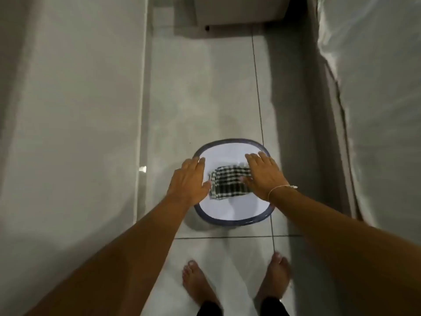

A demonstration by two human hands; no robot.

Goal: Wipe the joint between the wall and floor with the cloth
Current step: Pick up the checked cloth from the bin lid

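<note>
A black-and-white checked cloth [229, 184] lies inside a white basin with a dark blue rim [234, 221] on the tiled floor. My left hand [188, 179] hovers over the basin's left rim, fingers spread, holding nothing. My right hand [264, 173] reaches over the cloth's right end with fingers extended; its thumb seems to touch the cloth, with no clear grip. The joint between the wall and the floor [142, 124] runs along the left, up the frame.
A pale wall [68, 110] stands on the left. A plastic-covered mattress or bed [376, 99] lines the right side. A white cabinet or appliance [239, 12] blocks the far end. My bare feet [198, 283] stand on the tiles just behind the basin.
</note>
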